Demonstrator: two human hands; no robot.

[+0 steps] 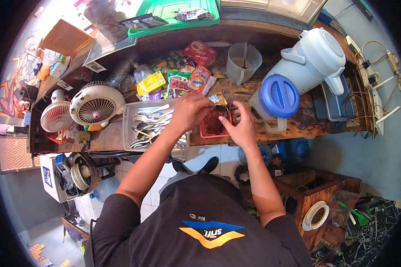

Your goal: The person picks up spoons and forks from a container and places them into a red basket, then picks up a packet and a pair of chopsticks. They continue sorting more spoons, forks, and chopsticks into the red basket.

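My left hand is closed, its fingertips pinched at the edge of a small gold and orange sachet over the worktable. Close by on the right, my right hand has its thumb and fingers apart, with nothing clearly held between them. Under both hands sits a red plastic basket with dark contents I cannot make out. Left of it, partly behind my left forearm, is a clear plastic tray full of spoons and forks. Colourful drink sachets are piled just beyond my left hand.
A clear pitcher with a blue lid stands right of my hands, before a large white thermos jug. Behind is a clear measuring jug. Two small fans stand left. A green tub is on the back ledge.
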